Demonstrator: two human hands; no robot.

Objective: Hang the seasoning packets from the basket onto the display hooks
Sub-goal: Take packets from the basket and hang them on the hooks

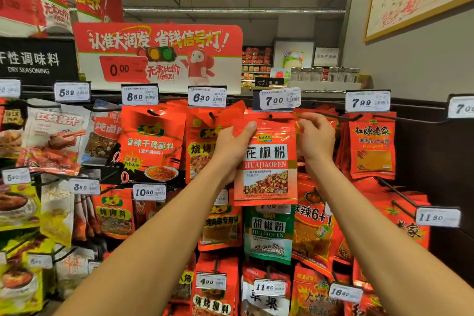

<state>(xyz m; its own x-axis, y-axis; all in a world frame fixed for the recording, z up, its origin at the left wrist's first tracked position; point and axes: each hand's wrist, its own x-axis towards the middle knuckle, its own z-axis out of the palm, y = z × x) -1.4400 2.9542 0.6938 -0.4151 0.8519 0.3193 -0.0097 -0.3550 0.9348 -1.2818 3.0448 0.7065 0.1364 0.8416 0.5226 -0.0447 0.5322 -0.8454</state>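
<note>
Both hands raise a red seasoning packet to the hook rack.

The display rack (pixel 415 136) is crowded with hanging packets under price tags. The red HUAJIAOFEN packet (pixel 266 161) (top edge just under the 7.00 price tag (pixel 279 99)) hangs above a green pepper packet (pixel 268 233). The left hand (pixel 230 146) pinches its upper left corner; the right hand (pixel 316 136) curls at its upper right edge, its hold on the packet unclear.

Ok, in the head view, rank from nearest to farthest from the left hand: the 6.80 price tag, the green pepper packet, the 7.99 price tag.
From the left hand:
1. 6.80 price tag, just above it, slightly left.
2. Green pepper packet, below and to its right.
3. 7.99 price tag, far to the right, beyond the right hand.
</note>
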